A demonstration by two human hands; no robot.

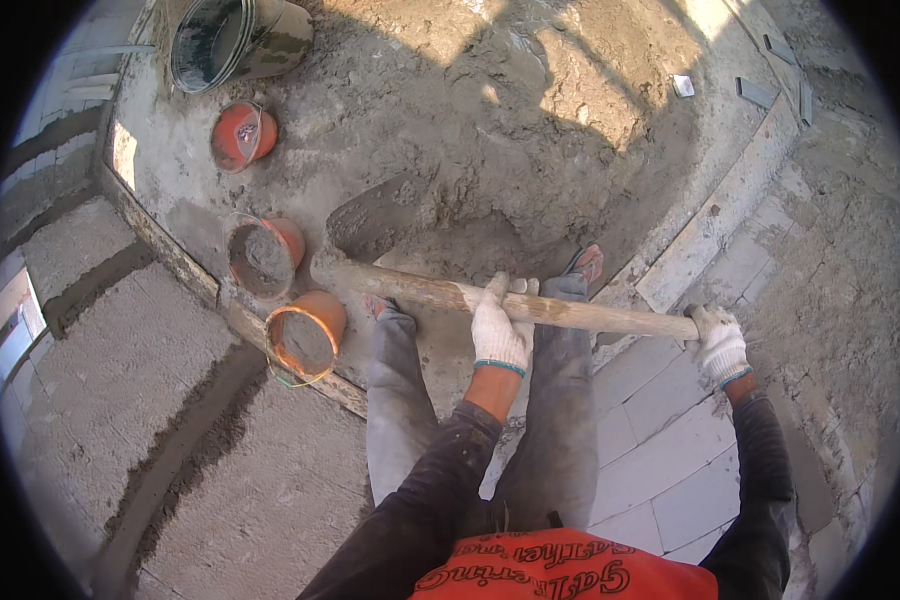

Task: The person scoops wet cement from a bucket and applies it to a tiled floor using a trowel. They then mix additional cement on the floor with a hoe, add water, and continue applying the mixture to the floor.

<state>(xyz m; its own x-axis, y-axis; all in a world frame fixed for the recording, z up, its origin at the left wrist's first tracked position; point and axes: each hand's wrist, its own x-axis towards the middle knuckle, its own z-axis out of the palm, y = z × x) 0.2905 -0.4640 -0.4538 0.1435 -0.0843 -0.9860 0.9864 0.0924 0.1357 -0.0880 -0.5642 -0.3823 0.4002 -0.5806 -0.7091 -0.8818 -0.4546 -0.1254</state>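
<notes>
My left hand (502, 325), in a white knit glove, is wrapped round the middle of a long wooden hoe handle (610, 316). My right hand (718, 345), gloved too, grips the handle near its right end. The handle lies nearly level across in front of my legs. At its far left end is the mortar-coated hoe blade (378, 215), next to the wet grey mortar heap (470, 130). Part of the blade blends into the mortar. Closest to the blade stand an orange bucket (330, 318) and a red-orange bucket (288, 240), both with grey mortar in them.
A red bucket (260, 140) and a large dark bucket (280, 45) stand farther back on the left. Wooden boards (160, 235) edge the mixing area on the left, and a pale board (710, 235) on the right. Block surfaces with mortar joints lie on both sides. My feet stand beside the mortar.
</notes>
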